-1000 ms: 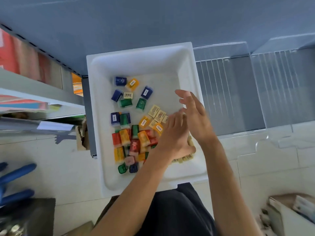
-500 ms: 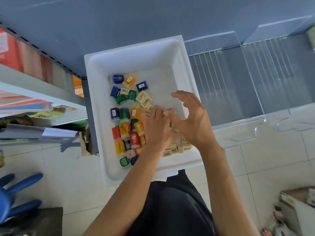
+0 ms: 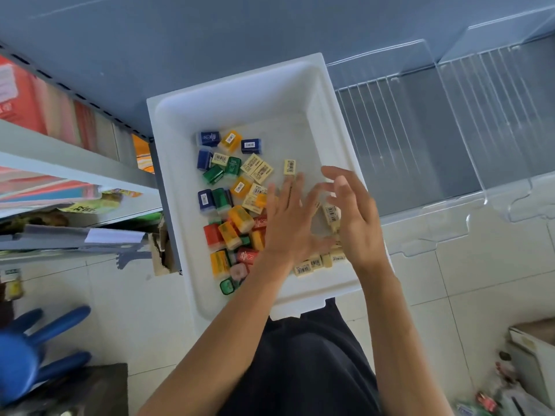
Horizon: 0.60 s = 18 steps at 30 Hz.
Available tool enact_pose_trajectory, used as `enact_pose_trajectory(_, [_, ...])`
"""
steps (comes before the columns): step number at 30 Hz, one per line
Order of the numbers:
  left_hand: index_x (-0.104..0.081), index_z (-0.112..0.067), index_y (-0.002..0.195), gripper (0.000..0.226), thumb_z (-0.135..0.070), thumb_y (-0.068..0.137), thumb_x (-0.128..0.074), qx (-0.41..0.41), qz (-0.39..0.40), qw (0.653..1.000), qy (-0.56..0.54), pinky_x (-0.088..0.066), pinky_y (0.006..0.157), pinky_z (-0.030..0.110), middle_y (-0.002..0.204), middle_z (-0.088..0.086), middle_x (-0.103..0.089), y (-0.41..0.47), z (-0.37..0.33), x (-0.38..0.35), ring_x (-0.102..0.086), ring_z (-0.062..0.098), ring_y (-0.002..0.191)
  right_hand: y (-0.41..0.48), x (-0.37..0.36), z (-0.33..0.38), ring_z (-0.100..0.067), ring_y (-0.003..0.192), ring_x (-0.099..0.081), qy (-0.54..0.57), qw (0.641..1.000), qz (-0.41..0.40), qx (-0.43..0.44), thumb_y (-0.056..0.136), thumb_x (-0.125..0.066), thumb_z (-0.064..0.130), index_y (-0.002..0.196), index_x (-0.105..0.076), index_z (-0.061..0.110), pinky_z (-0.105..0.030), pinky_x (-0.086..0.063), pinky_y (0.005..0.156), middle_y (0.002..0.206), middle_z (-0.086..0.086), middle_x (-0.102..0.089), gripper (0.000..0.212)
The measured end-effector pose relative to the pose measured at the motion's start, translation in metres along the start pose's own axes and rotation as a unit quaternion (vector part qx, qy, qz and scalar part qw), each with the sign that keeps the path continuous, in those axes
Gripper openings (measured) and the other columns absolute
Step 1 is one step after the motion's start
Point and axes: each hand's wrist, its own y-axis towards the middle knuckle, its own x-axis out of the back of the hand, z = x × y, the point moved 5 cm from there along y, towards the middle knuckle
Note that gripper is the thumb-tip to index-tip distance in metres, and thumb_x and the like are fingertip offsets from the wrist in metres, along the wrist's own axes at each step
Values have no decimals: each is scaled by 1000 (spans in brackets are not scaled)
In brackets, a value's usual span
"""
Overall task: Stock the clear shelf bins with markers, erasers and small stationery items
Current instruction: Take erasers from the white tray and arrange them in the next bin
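Observation:
A white bin (image 3: 240, 94) sits on the shelf in front of me. Its left half holds several small blue, green, orange and red boxed items (image 3: 231, 223). Cream erasers with barcode labels (image 3: 309, 267) lie along its near right side, and one cream eraser (image 3: 289, 167) lies alone further back. My left hand (image 3: 288, 220) is flat over the middle of the pile, fingers straight. My right hand (image 3: 356, 217) hovers beside it with fingers loosely spread above the cream erasers, one eraser (image 3: 332, 213) showing by the thumb. Neither hand grips anything.
Two clear shelf bins (image 3: 405, 139) (image 3: 504, 115) stand to the right of the white bin. A grey shelf with coloured paper stock (image 3: 45, 115) is at the left. A blue stool (image 3: 27, 352) and a cardboard box (image 3: 531, 355) stand on the tiled floor.
Both hands were bunched together over the cream erasers; now they have opened, the left flattening forward. Cream erasers lie more spread out, one alone toward the back.

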Motion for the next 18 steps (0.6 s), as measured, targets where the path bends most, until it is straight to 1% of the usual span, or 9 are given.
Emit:
enact_pose_trajectory(2, [-24, -30, 153, 98, -83, 72, -10, 40, 12, 999, 18, 16, 118, 51, 166, 6, -8, 6, 10, 9, 3, 29, 153, 1, -7, -4, -3, 116, -56, -36, 999, 0, 3, 101, -35, 43, 122, -62, 21, -17, -43, 96, 118, 17, -61, 41])
enact_pose_trajectory(3, [-29, -30, 152, 98, -79, 72, -4, 56, 8, 998, 20, 14, 118, 51, 166, 4, -9, 9, 16, 12, 3, 28, 153, 1, -11, -5, -1, 114, -54, -63, 998, 5, 8, 99, -37, 45, 120, -62, 21, -14, -42, 94, 116, 19, -59, 41])
enact_pose_trajectory(4, [-35, -30, 150, 95, -76, 73, -4, 71, 0, 997, 16, 14, 118, 50, 166, 3, -12, 11, 23, 16, 0, 27, 153, 2, -16, -9, -3, 114, -53, -93, 995, 15, 10, 96, -39, 47, 120, -61, 21, -16, -41, 94, 115, 19, -58, 42])
enact_pose_trajectory(6, [-41, -30, 147, 83, -72, 79, -19, 103, -29, 994, 9, 10, 119, 49, 165, 2, -17, 11, 38, 23, -7, 27, 152, 4, -26, -20, -14, 121, -49, -161, 986, 50, -9, 93, -47, 42, 126, -57, 19, -28, -42, 100, 125, 8, -56, 42])
enact_pose_trajectory(8, [-36, -31, 150, 81, -71, 80, -48, 125, -24, 992, 20, 5, 121, 51, 165, 3, -14, 13, 52, 29, -6, 26, 152, 7, -33, -33, -23, 130, -41, -230, 969, 74, -41, 93, -56, 26, 135, -52, 15, -39, -38, 108, 139, -5, -49, 43])
enact_pose_trajectory(10, [-29, -33, 152, 90, -73, 77, -58, 129, -16, 991, 38, 1, 120, 52, 165, 5, -12, 17, 59, 36, -5, 27, 152, 7, -37, -37, -25, 135, -36, -264, 961, 75, -42, 92, -60, 16, 137, -51, 13, -39, -33, 112, 144, -8, -46, 46])
enact_pose_trajectory(13, [-22, -36, 153, 97, -76, 74, -61, 140, 1, 988, 65, -14, 116, 53, 163, 9, -14, 28, 63, 40, -13, 32, 147, 10, -40, -31, -24, 135, -37, -250, 966, 63, -20, 90, -61, 11, 135, -52, 13, -30, -32, 108, 141, -6, -49, 46])
enact_pose_trajectory(15, [-31, -35, 150, 89, -74, 76, -61, 147, -12, 986, 80, -25, 105, 49, 151, 10, -31, 37, 65, 45, -29, 32, 134, 13, -40, -26, -23, 131, -41, -239, 970, 48, -12, 90, -59, 9, 133, -54, 13, -26, -33, 103, 138, -6, -52, 44])
enact_pose_trajectory(18, [-56, -32, 132, 55, -59, 85, -62, 143, -85, 986, -15, -27, 94, 39, 120, -3, -62, 45, 71, 54, -48, 22, 114, 17, -38, -19, -23, 126, -45, -233, 972, 31, 6, 89, -55, 8, 131, -54, 12, -24, -35, 98, 134, -6, -55, 42])
